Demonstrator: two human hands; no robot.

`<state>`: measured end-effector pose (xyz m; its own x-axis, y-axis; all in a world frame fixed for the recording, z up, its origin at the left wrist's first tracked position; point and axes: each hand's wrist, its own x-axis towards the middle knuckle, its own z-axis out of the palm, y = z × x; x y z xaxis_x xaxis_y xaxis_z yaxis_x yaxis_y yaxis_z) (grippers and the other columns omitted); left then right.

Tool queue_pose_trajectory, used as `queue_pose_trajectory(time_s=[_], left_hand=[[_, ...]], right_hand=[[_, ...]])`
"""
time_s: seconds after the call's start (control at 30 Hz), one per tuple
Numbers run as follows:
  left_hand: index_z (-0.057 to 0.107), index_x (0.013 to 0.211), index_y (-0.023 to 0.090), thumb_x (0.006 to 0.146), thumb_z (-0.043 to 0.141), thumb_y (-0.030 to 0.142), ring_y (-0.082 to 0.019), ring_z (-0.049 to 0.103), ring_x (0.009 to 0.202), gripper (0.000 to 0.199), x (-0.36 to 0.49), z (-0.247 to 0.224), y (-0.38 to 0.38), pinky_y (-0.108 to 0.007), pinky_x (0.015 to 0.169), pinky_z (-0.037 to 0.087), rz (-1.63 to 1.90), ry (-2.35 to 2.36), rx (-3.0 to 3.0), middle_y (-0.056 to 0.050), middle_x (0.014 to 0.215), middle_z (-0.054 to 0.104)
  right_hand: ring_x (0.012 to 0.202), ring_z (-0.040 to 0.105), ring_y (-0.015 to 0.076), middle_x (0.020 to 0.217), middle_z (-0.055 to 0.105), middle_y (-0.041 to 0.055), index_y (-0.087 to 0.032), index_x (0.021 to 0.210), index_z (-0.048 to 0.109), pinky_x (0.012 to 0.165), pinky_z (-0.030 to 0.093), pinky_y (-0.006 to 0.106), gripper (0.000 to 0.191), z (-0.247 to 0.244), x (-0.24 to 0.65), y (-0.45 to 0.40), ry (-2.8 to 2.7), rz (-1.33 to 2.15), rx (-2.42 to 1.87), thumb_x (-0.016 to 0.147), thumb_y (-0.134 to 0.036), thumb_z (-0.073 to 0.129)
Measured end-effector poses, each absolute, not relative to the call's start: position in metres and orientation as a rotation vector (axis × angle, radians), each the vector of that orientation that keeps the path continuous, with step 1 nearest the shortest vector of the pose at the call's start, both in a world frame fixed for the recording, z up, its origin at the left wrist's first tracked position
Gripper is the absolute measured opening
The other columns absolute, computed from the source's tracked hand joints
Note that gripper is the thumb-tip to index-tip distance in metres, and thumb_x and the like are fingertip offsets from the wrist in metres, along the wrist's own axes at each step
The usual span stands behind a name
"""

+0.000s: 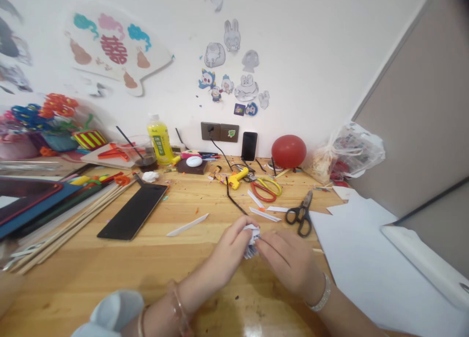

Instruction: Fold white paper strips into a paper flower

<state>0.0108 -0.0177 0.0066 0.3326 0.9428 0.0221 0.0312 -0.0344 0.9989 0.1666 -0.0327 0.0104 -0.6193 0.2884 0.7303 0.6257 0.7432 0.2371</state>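
Observation:
Between my two hands is a small piece of folded white paper [251,249], with creases or stripes along its lower part. My left hand [233,246] is closed on it, thumb and finger pinching its upper left side. From the right, the fingertips of my right hand [287,259] press together at the paper's edge. Fingers cover much of the paper, so its full shape is hidden. White paper strips [188,224] lie on the wooden table beyond my hands. Black-handled scissors [301,215] rest just past my right hand.
A dark tablet [134,211] and wooden sticks [78,220] lie at left. Farther back are a yellow glue gun [238,179], red-and-yellow-handled scissors [264,189], a yellow drink bottle [160,140], a phone [249,146] and a red balloon [288,151]. Large white sheets [370,259] cover the right side.

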Motion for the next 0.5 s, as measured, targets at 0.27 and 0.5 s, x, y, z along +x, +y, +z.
queue_pose_trajectory(time_s=[0.27,0.5], left_hand=[[0.049,0.083,0.02,0.078,0.038,0.03,-0.012,0.041,0.056,0.016,0.013,0.011,-0.02,-0.021,0.05,0.033,0.894,0.947,1.263,0.003,0.065,0.045],[0.049,0.081,0.019,0.076,0.04,0.028,-0.01,0.039,0.049,0.014,0.016,0.0,-0.015,-0.02,0.043,0.029,0.876,0.9,1.182,0.004,0.06,0.042]], right_hand=[[0.055,0.056,0.0141,0.073,0.068,0.0057,-0.016,0.083,0.061,0.05,0.041,0.026,0.021,0.006,0.165,-0.036,-2.274,-0.468,-0.758,0.089,-0.015,0.04],[0.056,0.06,0.0128,0.064,0.065,-0.0015,-0.02,0.076,0.06,0.049,0.042,0.022,0.014,0.015,0.157,-0.039,-2.197,0.121,-1.176,0.084,-0.022,0.048]])
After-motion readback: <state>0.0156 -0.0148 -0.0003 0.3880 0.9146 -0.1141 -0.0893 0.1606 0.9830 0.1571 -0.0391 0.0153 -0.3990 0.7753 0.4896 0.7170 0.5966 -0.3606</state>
